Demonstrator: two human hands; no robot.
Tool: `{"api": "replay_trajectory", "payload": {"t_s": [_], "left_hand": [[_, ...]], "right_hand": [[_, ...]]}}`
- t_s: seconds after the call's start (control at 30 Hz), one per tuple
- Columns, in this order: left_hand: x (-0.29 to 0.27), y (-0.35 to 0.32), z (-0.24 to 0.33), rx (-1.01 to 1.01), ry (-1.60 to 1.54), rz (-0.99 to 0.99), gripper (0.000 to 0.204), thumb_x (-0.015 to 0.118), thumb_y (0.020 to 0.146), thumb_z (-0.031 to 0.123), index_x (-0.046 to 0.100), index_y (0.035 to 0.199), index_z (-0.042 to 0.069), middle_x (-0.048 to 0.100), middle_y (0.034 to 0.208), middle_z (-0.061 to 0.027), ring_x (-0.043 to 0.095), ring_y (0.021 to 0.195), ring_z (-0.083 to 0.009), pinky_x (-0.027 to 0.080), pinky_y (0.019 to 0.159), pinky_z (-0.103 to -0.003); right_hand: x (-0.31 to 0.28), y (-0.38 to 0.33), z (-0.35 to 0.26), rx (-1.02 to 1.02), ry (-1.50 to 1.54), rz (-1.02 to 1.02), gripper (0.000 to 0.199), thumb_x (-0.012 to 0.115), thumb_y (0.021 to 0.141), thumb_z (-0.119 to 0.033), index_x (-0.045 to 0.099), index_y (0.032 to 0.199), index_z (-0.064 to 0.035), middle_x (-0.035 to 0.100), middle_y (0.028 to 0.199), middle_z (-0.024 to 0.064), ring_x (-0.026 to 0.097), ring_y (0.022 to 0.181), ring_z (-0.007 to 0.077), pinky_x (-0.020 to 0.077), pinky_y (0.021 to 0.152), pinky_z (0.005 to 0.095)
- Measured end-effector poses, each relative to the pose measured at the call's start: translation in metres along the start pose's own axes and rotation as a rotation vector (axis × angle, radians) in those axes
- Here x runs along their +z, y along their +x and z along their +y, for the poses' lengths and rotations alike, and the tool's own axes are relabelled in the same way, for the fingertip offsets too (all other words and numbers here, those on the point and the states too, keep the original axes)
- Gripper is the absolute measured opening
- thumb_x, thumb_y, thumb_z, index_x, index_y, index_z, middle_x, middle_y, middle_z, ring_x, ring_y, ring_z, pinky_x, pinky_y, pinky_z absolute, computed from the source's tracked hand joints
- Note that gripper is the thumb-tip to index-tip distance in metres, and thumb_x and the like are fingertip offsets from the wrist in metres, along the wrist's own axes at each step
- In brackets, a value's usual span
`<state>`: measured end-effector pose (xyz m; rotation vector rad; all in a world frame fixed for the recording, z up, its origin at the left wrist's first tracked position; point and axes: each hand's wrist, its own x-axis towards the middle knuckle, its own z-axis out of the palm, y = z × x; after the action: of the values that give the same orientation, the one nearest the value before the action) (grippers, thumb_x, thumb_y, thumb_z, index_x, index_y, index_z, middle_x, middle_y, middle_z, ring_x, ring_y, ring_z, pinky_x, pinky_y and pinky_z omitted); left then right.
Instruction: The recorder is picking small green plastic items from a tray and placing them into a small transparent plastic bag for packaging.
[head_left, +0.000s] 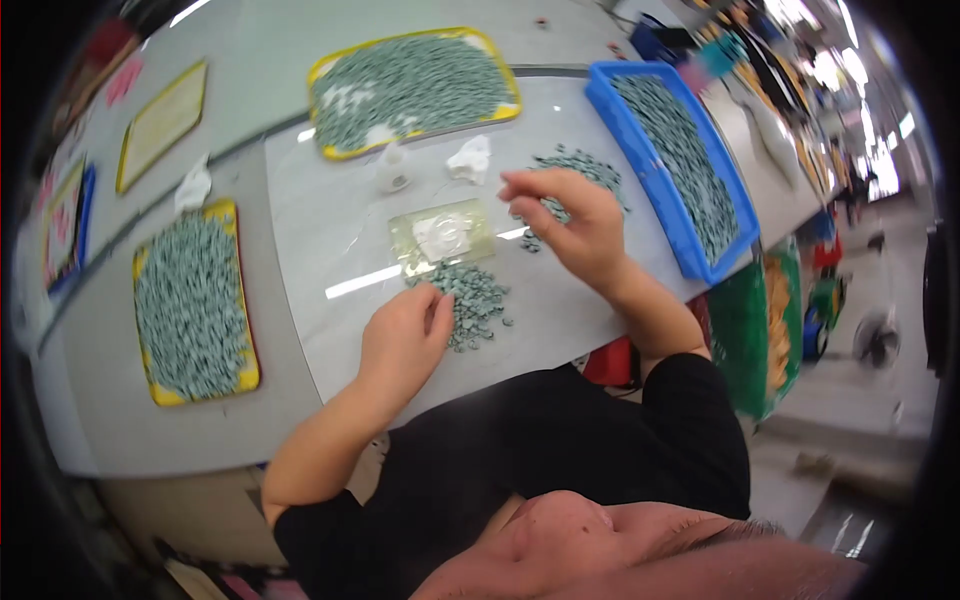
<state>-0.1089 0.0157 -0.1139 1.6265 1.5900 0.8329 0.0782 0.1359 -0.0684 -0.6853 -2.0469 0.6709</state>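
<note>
- Green small pieces (pixel 485 300) sit in a loose near pile on the table (pixel 335 350), right in front of the person; this is the stuff being worked on.
- Left hand (pixel 400 335) is at the left edge of that pile, fingers curled in, thumb close to them. Cannot tell if a piece is pinched.
- Right hand (pixel 580 225) hangs at a second, scattered pile (pixel 590 168), fingers bent and pointing left, thumb just below them; blurry, so cannot tell if it holds anything.
- Pale yellowish sheet (pixel 483 238) with a white patch lies flat just beyond the near pile, between the hands.
- Step in hand: looks like picking or sorting pieces one by one, left hand at the near pile, right hand at the far one.
- Next move probably calls for a fine fingertip grip on one piece, without scattering neighbours.
- More such pieces fill the blue bin (pixel 640 165) on the right, the far yellow-edged tray (pixel 350 154) and the left yellow-edged tray (pixel 248 377).
- Crumpled white paper (pixel 468 160) and a small white container (pixel 395 172) stand beyond the sheet.
</note>
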Motion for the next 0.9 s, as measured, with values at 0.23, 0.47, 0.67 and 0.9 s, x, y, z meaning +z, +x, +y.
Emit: {"api": "replay_trajectory", "payload": {"t_s": [0.23, 0.47, 0.67, 0.9], "left_hand": [[0.126, -0.018, 0.141, 0.053, 0.059, 0.153, 0.026, 0.056, 0.091, 0.018, 0.052, 0.073, 0.001, 0.043, 0.057, 0.0010, 0.038, 0.057, -0.0059, 0.032, 0.050, -0.023], [0.257, -0.047, 0.155, 0.080, 0.021, 0.364, 0.029, 0.052, 0.093, 0.020, 0.048, 0.069, 0.004, 0.041, 0.058, 0.0034, 0.034, 0.052, -0.0039, 0.028, 0.047, -0.021], [0.302, -0.108, 0.172, 0.140, -0.112, 0.534, 0.030, 0.050, 0.094, 0.021, 0.044, 0.068, 0.007, 0.037, 0.057, 0.0055, 0.031, 0.049, -0.0017, 0.023, 0.043, -0.019], [0.287, -0.251, 0.209, 0.205, -0.200, 0.675, 0.031, 0.050, 0.094, 0.023, 0.043, 0.067, 0.008, 0.037, 0.057, 0.0059, 0.029, 0.048, -0.0012, 0.022, 0.042, -0.019]], "right_hand": [[-0.229, -0.107, 0.020, -0.235, -0.063, 0.277, 0.029, 0.064, 0.074, 0.005, 0.065, 0.103, -0.0003, 0.065, 0.077, 0.0084, 0.061, 0.068, 0.0178, 0.0478, 0.060, 0.0285], [-0.306, -0.307, 0.091, -0.315, -0.250, 0.506, 0.021, 0.060, 0.072, 0.005, 0.068, 0.091, -0.0015, 0.061, 0.066, 0.0072, 0.058, 0.057, 0.0171, 0.0453, 0.051, 0.0274], [-0.326, -0.382, 0.060, -0.303, -0.262, 0.754, 0.010, 0.059, 0.080, -0.001, 0.068, 0.079, -0.0013, 0.056, 0.058, 0.0034, 0.049, 0.048, 0.0094, 0.0411, 0.046, 0.0223], [-0.325, -0.450, -0.026, -0.152, -0.171, 0.822, 0.012, 0.058, 0.082, -0.008, 0.067, 0.077, -0.0010, 0.061, 0.062, 0.0060, 0.054, 0.052, 0.0119, 0.0448, 0.050, 0.0244]]}}
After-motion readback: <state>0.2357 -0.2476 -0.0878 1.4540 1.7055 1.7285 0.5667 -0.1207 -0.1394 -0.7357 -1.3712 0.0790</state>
